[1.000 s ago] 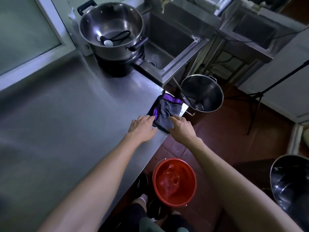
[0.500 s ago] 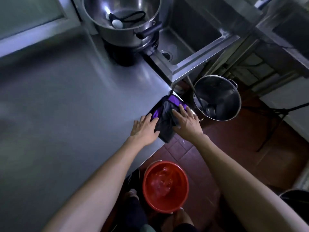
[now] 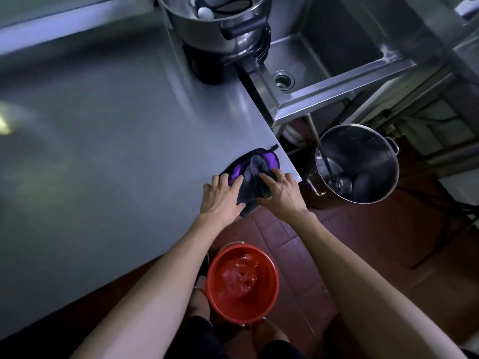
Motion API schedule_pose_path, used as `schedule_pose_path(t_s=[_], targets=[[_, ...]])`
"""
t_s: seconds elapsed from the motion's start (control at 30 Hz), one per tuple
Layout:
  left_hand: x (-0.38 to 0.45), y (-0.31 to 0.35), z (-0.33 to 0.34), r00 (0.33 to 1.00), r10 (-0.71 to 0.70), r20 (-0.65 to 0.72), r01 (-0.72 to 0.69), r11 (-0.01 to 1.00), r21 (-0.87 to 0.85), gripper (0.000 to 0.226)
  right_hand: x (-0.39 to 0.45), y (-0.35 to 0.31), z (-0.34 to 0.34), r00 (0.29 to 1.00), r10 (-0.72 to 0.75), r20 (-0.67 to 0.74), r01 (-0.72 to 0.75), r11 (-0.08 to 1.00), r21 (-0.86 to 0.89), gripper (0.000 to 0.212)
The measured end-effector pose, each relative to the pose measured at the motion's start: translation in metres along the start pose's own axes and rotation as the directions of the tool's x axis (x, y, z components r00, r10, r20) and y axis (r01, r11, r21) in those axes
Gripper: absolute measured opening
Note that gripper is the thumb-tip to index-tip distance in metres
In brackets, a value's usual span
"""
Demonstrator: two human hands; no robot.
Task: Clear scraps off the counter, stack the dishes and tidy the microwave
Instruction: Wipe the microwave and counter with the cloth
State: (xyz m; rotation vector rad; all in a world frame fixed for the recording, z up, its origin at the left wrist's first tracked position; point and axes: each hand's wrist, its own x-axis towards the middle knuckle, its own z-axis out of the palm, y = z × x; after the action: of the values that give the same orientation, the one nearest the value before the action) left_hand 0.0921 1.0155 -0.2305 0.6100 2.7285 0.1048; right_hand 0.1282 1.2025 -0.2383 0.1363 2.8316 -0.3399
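Note:
A grey and purple cloth [image 3: 252,168] lies bunched at the right corner of the steel counter [image 3: 116,141], its near end hanging over the front edge. My left hand [image 3: 220,196] lies flat with spread fingers on the cloth's left side. My right hand [image 3: 281,193] presses down on its right side with fingers straight. Directly below on the floor stands a red bucket [image 3: 242,282] holding water.
A large steel pot [image 3: 215,11] with a white spoon and a black loop inside sits at the counter's back on a black base. A steel sink [image 3: 326,50] adjoins the counter on the right. An open steel stockpot [image 3: 356,163] stands on the tiled floor.
The cloth has gone from flat to bunched between my hands at the counter corner. The view has tilted down toward the counter edge and bucket.

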Motion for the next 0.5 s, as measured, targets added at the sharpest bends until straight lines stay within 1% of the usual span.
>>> schedule_pose_path(t_s=[0.1,0.17,0.3,0.4,0.5], targets=[[-0.005,0.002,0.001,1.000,0.013,-0.027,-0.013,1.000,-0.010,0.053,-0.011,-0.011,0.008,0.998,-0.009,-0.067,0.014,0.997,0.073,0.057],[-0.009,0.001,0.001,0.999,0.028,-0.025,-0.028,1.000,-0.005,0.045,-0.016,-0.018,0.012,0.995,0.004,-0.098,0.006,0.994,0.105,0.050],[-0.011,-0.010,-0.007,0.996,0.088,-0.014,-0.088,0.996,0.003,0.042,-0.023,-0.035,0.012,0.990,0.047,-0.137,-0.021,0.982,0.185,0.045],[-0.011,-0.032,-0.023,0.990,0.141,-0.012,-0.141,0.990,0.022,0.039,-0.023,-0.067,0.010,0.978,0.089,-0.189,-0.031,0.956,0.291,0.042],[-0.011,-0.064,-0.045,0.990,0.143,-0.015,-0.143,0.990,0.018,0.039,-0.015,-0.107,0.001,0.967,0.087,-0.240,-0.004,0.945,0.327,0.039]])
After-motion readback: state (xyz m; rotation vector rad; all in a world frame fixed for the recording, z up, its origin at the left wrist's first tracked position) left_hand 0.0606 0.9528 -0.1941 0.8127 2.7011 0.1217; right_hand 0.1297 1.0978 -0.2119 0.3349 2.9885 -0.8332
